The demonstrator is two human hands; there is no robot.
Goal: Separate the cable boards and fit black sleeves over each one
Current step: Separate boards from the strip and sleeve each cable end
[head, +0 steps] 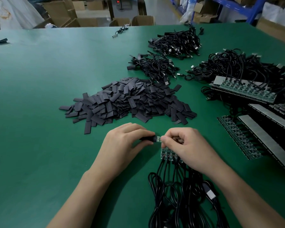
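Cables (169, 201); L hand (122, 145) grips sleeve (148, 138), R hand (187, 145) board (158, 139); left mat (39, 112) open.

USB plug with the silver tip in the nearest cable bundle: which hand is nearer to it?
Right. The right hand, pinching a cable board, is just beyond the USB plug, its forearm beside it; the left hand, holding a black sleeve, is farther off to the left.

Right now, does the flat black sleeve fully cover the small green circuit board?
No, bare green board shows between the black sleeve and the right hand.
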